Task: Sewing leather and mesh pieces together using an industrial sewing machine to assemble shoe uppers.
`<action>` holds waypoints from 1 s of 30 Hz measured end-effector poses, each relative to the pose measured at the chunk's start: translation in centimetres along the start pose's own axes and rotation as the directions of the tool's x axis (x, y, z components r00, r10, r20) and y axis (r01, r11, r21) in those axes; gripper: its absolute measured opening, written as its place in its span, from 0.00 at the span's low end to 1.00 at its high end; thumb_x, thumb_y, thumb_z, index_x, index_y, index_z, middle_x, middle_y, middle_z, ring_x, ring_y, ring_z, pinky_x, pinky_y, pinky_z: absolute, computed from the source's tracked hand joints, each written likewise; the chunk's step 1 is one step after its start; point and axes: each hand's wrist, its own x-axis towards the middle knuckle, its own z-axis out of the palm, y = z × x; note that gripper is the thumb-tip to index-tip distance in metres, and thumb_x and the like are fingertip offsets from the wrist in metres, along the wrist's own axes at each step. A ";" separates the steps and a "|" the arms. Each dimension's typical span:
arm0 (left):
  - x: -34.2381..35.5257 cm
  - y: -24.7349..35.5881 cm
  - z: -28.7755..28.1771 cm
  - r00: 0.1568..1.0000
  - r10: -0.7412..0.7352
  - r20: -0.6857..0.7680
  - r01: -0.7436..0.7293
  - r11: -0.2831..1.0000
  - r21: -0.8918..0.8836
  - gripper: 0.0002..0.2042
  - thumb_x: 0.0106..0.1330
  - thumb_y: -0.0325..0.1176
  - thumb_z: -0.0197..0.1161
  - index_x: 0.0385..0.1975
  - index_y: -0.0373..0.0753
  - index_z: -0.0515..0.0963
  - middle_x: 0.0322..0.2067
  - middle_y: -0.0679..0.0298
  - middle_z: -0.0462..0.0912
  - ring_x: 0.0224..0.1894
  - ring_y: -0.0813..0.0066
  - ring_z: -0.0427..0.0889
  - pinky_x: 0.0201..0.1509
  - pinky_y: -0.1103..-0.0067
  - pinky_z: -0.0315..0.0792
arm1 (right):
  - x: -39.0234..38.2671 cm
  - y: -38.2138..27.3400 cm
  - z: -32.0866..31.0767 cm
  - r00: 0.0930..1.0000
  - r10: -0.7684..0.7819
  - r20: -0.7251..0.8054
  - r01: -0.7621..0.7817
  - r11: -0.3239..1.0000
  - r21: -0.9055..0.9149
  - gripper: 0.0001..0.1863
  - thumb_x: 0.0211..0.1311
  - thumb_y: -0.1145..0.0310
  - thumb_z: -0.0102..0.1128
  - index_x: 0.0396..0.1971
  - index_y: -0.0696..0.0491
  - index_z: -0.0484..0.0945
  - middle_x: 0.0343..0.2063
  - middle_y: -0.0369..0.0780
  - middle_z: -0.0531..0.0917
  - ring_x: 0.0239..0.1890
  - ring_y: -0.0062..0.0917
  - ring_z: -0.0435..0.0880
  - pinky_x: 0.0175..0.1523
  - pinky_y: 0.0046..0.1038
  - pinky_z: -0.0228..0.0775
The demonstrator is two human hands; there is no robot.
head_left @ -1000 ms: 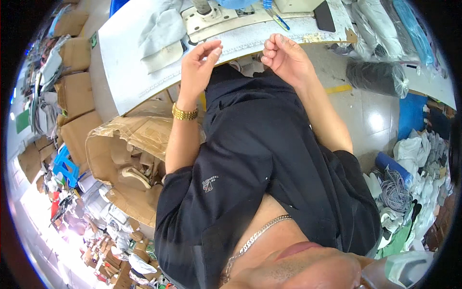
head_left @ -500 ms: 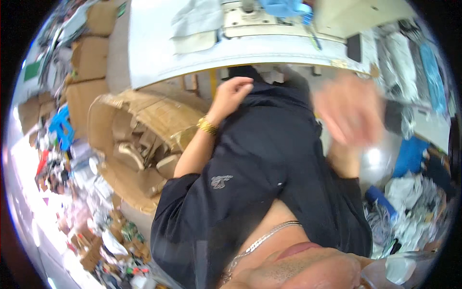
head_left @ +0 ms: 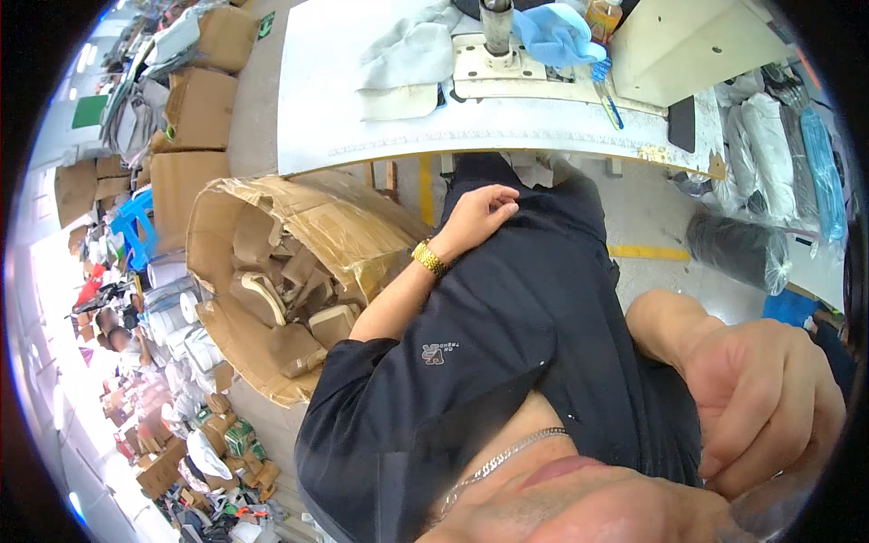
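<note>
My left hand [head_left: 484, 217], with a gold watch [head_left: 430, 257] on its wrist, lies on my dark-clothed thigh. Its fingers are loosely bent with the thumb apart, and nothing is in them. My right hand [head_left: 765, 385] is raised close to the camera at the lower right. Its fingers are curled inward, and whatever their tips may pinch is hidden. A sewing machine [head_left: 498, 61] stands on the white worktable [head_left: 380, 140] in front of me. Grey fabric pieces [head_left: 407, 59], a bundled blue cloth [head_left: 561, 36] and blue-handled thread snips [head_left: 605, 95] lie around it.
A large open carton [head_left: 299, 213] with tan moulded pieces in it leans at my left, against the table. More cartons [head_left: 201, 109] and heaped goods fill the far left. Wrapped rolls [head_left: 738, 249] and plastic-bagged fabric [head_left: 769, 154] are at the right. An orange bottle [head_left: 602, 18] stands behind the cloth.
My right hand has come from beside the table edge down and right, close to the camera. My left hand has settled on my thigh. The view has shifted slightly.
</note>
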 end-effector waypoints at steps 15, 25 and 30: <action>-0.1 0.5 0.3 1.000 -0.007 0.013 0.006 0.999 0.033 0.14 0.65 0.33 0.63 0.48 0.35 0.79 0.38 0.59 0.86 0.37 0.74 0.83 0.44 0.78 0.77 | 1.2 2.2 0.4 0.993 -0.108 -0.038 0.111 0.988 0.103 0.08 0.52 0.85 0.63 0.28 0.57 0.76 0.24 0.38 0.85 0.20 0.24 0.83 0.29 0.25 0.80; -0.3 0.3 0.6 1.000 0.001 -0.031 -0.001 1.000 0.022 0.13 0.63 0.33 0.64 0.45 0.34 0.80 0.34 0.56 0.85 0.35 0.68 0.85 0.42 0.76 0.78 | 1.2 2.1 -0.7 1.000 -0.003 0.015 -0.001 0.971 0.241 0.08 0.68 0.71 0.49 0.32 0.58 0.76 0.23 0.41 0.85 0.20 0.29 0.84 0.30 0.29 0.81; 0.0 -0.1 0.6 1.000 0.001 -0.009 -0.001 0.999 0.034 0.14 0.65 0.34 0.63 0.47 0.35 0.79 0.37 0.59 0.86 0.37 0.73 0.84 0.44 0.77 0.77 | 1.6 2.2 -0.5 0.999 0.013 0.035 -0.019 0.983 0.185 0.12 0.70 0.69 0.46 0.31 0.58 0.76 0.23 0.42 0.85 0.20 0.29 0.83 0.29 0.29 0.81</action>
